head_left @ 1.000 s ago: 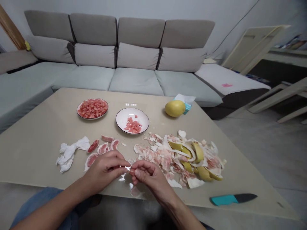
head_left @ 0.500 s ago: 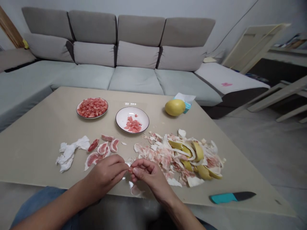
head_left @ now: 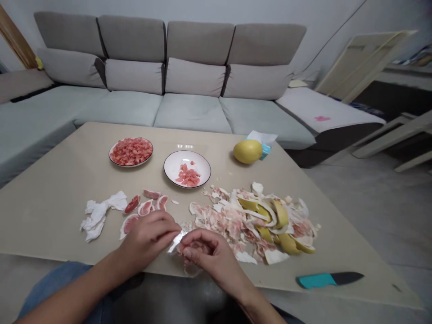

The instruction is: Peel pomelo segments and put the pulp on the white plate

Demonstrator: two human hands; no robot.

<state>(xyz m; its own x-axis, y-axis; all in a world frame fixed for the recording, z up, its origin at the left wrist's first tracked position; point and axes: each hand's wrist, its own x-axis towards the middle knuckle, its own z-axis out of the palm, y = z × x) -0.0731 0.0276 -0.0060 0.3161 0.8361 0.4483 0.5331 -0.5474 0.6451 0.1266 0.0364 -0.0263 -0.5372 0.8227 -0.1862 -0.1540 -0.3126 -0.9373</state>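
My left hand point(head_left: 150, 236) is closed in a pinch at the near edge of the table, and what its fingertips hold, if anything, is hidden. Close beside it, my right hand point(head_left: 211, 254) has its fingers curled round a small pink piece of pomelo flesh, mostly covered by the fingers. Peeled pomelo segments point(head_left: 145, 208) lie just beyond my left hand. A white plate point(head_left: 173, 164) with some pink pulp point(head_left: 188, 176) stands farther back. To its left is a plate heaped with pomelo pulp point(head_left: 131, 150).
Right of my hands spreads a pile of yellow rind and membrane point(head_left: 266, 220). A knife with a teal handle point(head_left: 317, 280) lies at the right front. A whole pomelo point(head_left: 247, 151) sits by a tissue pack point(head_left: 266, 151). Crumpled tissue point(head_left: 96, 218) lies left. Behind is a sofa point(head_left: 189, 110).
My fingertips have moved slightly apart, the right hand curling more. A bright reflection on the tabletop now shows between them. The plates and segments have stayed put.
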